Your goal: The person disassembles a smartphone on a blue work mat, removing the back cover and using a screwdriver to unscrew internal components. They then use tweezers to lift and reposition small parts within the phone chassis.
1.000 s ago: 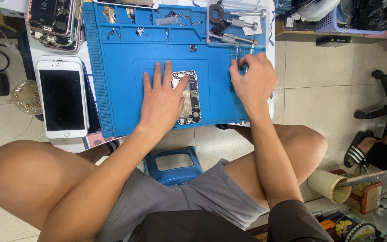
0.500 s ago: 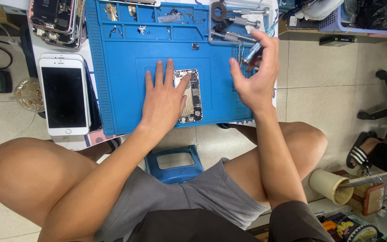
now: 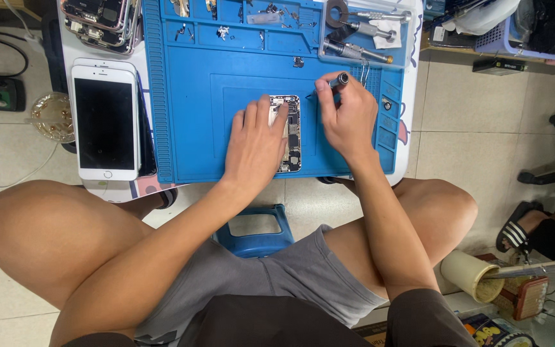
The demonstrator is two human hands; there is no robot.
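The opened phone body (image 3: 290, 133) lay flat in the middle of the blue repair mat (image 3: 194, 128) on the table. The left hand (image 3: 256, 142) pressed down on it, fingers spread apart across its left side. The right hand (image 3: 348, 119) had its fingers pinched together on a slim screwdriver (image 3: 329, 85), tip angled toward the phone's upper end. The chassis looked light, stiff and thin, its exposed boards and connectors fragile; it seemed best steadied by its metal edges. A white phone (image 3: 105, 120) lay well apart to the left.
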